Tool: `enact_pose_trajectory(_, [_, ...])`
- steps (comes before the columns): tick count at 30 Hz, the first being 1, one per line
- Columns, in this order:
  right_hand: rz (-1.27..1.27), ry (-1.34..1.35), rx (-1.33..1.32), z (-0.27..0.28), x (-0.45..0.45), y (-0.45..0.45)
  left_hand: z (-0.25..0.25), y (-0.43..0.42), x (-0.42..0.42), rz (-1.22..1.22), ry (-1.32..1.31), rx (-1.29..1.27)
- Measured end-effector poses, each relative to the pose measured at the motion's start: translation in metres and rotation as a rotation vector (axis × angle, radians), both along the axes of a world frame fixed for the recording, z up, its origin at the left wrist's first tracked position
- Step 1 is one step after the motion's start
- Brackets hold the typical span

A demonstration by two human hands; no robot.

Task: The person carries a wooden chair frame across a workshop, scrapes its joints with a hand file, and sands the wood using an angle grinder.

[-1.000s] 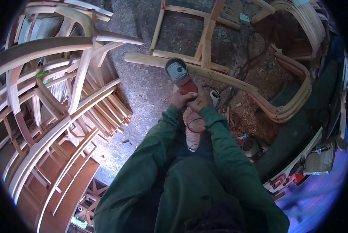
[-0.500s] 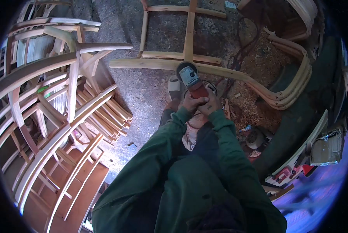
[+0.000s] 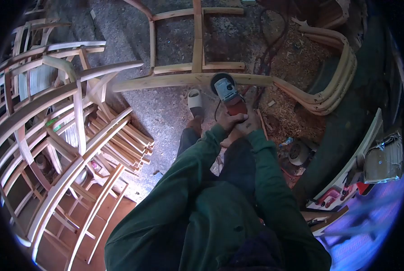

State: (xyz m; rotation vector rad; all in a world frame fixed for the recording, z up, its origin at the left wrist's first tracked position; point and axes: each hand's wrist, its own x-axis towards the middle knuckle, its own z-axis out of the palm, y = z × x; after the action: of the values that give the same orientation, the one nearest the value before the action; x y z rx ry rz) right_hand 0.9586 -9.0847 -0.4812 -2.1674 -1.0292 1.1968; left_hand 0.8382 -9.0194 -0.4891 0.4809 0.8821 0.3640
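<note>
An angle grinder [image 3: 227,94] with a grey head, a reddish-brown body and a round dark disc is held out in front of me. My left hand [image 3: 230,121] is wrapped around its rear body, thumb across the top. Close against it, my right hand [image 3: 249,121] grips the same body from the right side. The disc [image 3: 219,78] overlaps the long rail [image 3: 166,82] of a wooden frame lying on the floor; whether it touches the wood I cannot tell. Crosspieces [image 3: 197,49] of that frame extend away beyond the rail.
Wooden chair frames [image 3: 82,113] and stacked slats [image 3: 125,140] crowd the left. At right, curved wooden pieces [image 3: 335,97] lie near wood shavings [image 3: 283,117]. A cable [image 3: 260,49] runs across the floor. My sandalled foot [image 3: 195,101] stands near the rail. A cardboard box [image 3: 382,162] sits far right.
The grinder has moved right along the rail, past the crosspiece junction, with both hands still on it. The whole view has shifted slightly.
</note>
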Motion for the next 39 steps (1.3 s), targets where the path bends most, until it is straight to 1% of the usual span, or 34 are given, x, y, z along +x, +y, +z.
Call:
enact_pose_trajectory(1, [-0.003,-0.015,-0.016,-0.004,0.003,-0.003,-0.001,-0.003,0.004,-0.015,0.008,-0.011])
enact_pose_trajectory(3, [-0.015,-0.037,-0.1,0.018,0.013,0.001,0.007,-0.003,0.016,-0.047,0.022,-0.031])
enact_pose_trajectory(4, [-0.021,-0.048,-0.141,0.026,0.018,0.002,0.009,-0.004,0.023,-0.045,0.012,-0.001])
enact_pose_trajectory(6, [-0.067,-0.035,-0.128,0.018,0.028,-0.008,0.007,-0.01,0.035,-0.039,-0.008,0.056])
enact_pose_trajectory(10, [-0.16,-0.026,-0.066,0.003,0.049,-0.031,-0.012,-0.024,0.061,-0.126,-0.01,-0.038])
enact_pose_trajectory(12, [-0.193,-0.075,-0.076,0.016,0.059,-0.032,-0.013,-0.028,0.073,-0.143,-0.045,-0.049])
enact_pose_trajectory(13, [-0.209,-0.099,-0.082,0.021,0.063,-0.033,-0.015,-0.03,0.08,-0.159,-0.023,-0.003])
enact_pose_trajectory(15, [-0.222,-0.02,-0.053,0.001,0.076,-0.048,-0.025,-0.038,0.096,-0.192,0.022,0.087])
enact_pose_trajectory(16, [-0.23,0.018,-0.037,-0.009,0.083,-0.058,-0.027,-0.041,0.104,-0.217,0.009,0.054])
enact_pose_trajectory(18, [-0.328,0.054,0.008,-0.016,0.093,-0.071,-0.019,-0.041,0.121,-0.263,-0.021,-0.011])
enact_pose_trajectory(19, [-0.376,0.071,0.031,-0.018,0.097,-0.077,-0.013,-0.04,0.128,-0.321,0.034,0.02])
enact_pose_trajectory(20, [-0.38,0.012,0.028,-0.038,0.105,-0.096,-0.004,-0.038,0.135,-0.377,0.089,0.05])
enact_pose_trajectory(21, [-0.384,-0.047,0.024,-0.069,0.113,-0.121,0.001,-0.037,0.14,-0.433,0.145,0.081])
enact_pose_trajectory(23, [-0.394,-0.098,-0.009,-0.074,0.114,-0.126,-0.005,-0.044,0.146,-0.42,0.128,0.103])
enact_pose_trajectory(25, [-0.412,-0.089,-0.073,-0.031,0.11,-0.101,-0.006,-0.045,0.143,-0.402,0.106,0.077])
enact_pose_trajectory(27, [-0.427,-0.036,-0.007,0.009,0.095,-0.075,0.005,-0.039,0.135,-0.379,0.079,0.005])
enact_pose_trajectory(28, [-0.434,-0.009,0.027,0.018,0.089,-0.067,0.003,-0.039,0.129,-0.37,0.073,-0.006])
enact_pose_trajectory(31, [-0.3,-0.198,0.007,0.008,0.074,-0.061,-0.003,-0.033,0.107,-0.336,0.044,-0.022])
enact_pose_trajectory(34, [-0.218,-0.138,-0.11,-0.008,0.059,-0.054,0.002,-0.019,0.079,-0.258,0.007,-0.02])
enact_pose_trajectory(36, [-0.159,-0.121,-0.121,0.006,0.043,-0.034,0.0,-0.015,0.061,-0.176,-0.015,-0.045])
enact_pose_trajectory(39, [-0.072,-0.114,-0.091,0.03,0.014,0.0,0.002,-0.002,0.028,-0.121,0.043,0.026])
